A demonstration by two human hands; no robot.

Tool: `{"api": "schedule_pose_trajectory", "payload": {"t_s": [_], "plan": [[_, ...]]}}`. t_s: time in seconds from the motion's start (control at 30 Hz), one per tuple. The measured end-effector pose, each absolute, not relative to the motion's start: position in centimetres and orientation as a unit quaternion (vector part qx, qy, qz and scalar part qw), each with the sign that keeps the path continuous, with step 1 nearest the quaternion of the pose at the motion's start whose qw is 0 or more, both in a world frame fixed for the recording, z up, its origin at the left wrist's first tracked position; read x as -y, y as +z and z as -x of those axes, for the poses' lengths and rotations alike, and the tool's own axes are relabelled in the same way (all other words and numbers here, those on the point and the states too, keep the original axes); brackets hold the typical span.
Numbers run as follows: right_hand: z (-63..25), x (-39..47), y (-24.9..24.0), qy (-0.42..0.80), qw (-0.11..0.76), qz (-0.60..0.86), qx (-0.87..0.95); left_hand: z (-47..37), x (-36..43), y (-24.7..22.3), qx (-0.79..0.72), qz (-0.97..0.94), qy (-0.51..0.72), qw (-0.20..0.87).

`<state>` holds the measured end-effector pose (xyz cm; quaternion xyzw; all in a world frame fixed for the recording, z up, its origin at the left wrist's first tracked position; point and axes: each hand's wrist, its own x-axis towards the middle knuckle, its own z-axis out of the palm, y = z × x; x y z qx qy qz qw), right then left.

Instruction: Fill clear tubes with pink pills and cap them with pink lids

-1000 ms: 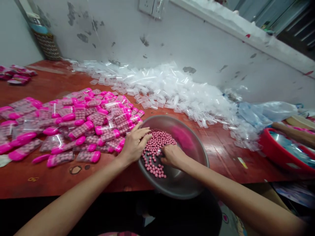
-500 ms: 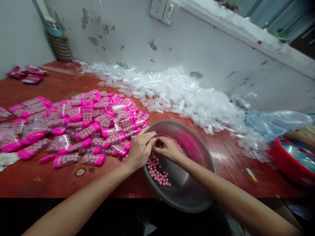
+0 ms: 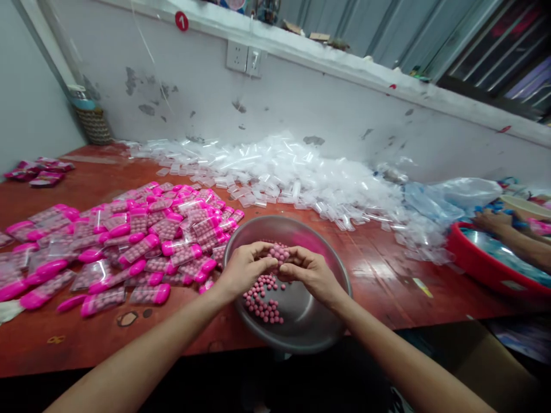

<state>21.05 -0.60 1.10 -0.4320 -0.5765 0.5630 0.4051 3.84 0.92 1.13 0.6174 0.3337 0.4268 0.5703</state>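
Both hands meet over a round metal bowl (image 3: pixel 321 327). Between their fingertips is a small pack of pink beads (image 3: pixel 279 252); its clear casing is hard to make out. My left hand (image 3: pixel 245 269) grips the pack's left side, thumb in front. My right hand (image 3: pixel 313 272) pinches the right side. Loose pink beads (image 3: pixel 262 304) lie in the left part of the bowl, partly hidden under the hands. Left of the bowl spreads a heap of clear packs with bright pink caps (image 3: pixel 146 235), filled with similar beads.
Empty clear plastic cases (image 3: pixel 275 169) are piled along the wall on the red-brown table (image 3: pixel 379 292). At right, another person's hands (image 3: pixel 495 221) are over a red basin (image 3: pixel 458 246). A flask in a woven holder (image 3: pixel 92 123) stands in the back left corner.
My hands have turned and drawn slightly apart, bringing the bead pack into sight between them. The camera view has shifted, showing more of the right side, including another person's hands.
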Motion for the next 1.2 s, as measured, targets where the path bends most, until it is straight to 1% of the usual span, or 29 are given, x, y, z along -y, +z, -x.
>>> {"api": "schedule_pose_trajectory", "payload": {"t_s": [0.1, 0.17, 0.23, 0.3, 0.4, 0.57, 0.63, 0.73, 0.9, 1.03, 1.2], "plan": [[-22.6, 1.1, 1.6, 0.439, 0.417, 0.460, 0.650, -4.7, -1.0, 0.8, -0.303, -0.546, 0.403, 0.668], [-23.6, 1.4, 2.1, 0.358, 0.400, 0.440, 0.720, -5.0, -1.0, 0.8, -0.288, -0.539, 0.375, 0.697], [-24.4, 1.6, 2.5, 0.308, 0.369, 0.417, 0.771, -5.2, -0.9, 0.9, -0.284, -0.552, 0.342, 0.706], [-24.9, 1.9, 2.5, 0.295, 0.352, 0.409, 0.789, -5.2, -0.9, 1.1, -0.289, -0.571, 0.310, 0.703], [-24.9, 2.4, 2.0, 0.294, 0.349, 0.424, 0.782, -5.1, -1.0, 1.1, -0.298, -0.599, 0.278, 0.689], [-24.4, 3.5, 1.2, 0.248, 0.373, 0.431, 0.783, -5.3, -1.0, 1.3, -0.316, -0.628, 0.251, 0.666], [-24.4, 3.8, 1.1, 0.249, 0.382, 0.425, 0.782, -5.4, -0.9, 1.5, -0.324, -0.635, 0.237, 0.660], [-24.8, 3.9, 1.3, 0.261, 0.372, 0.400, 0.796, -5.5, -0.9, 1.6, -0.335, -0.625, 0.224, 0.668], [-25.1, 3.1, 1.6, 0.287, 0.295, 0.397, 0.820, -5.5, -0.9, 1.3, -0.334, -0.621, 0.221, 0.673], [-24.8, 2.1, 1.3, 0.352, 0.245, 0.415, 0.802, -5.6, -0.9, 0.7, -0.363, -0.628, 0.216, 0.653], [-24.6, 1.8, 0.7, 0.399, 0.249, 0.444, 0.762, -5.8, -1.0, 0.1, -0.388, -0.628, 0.220, 0.637]]}}
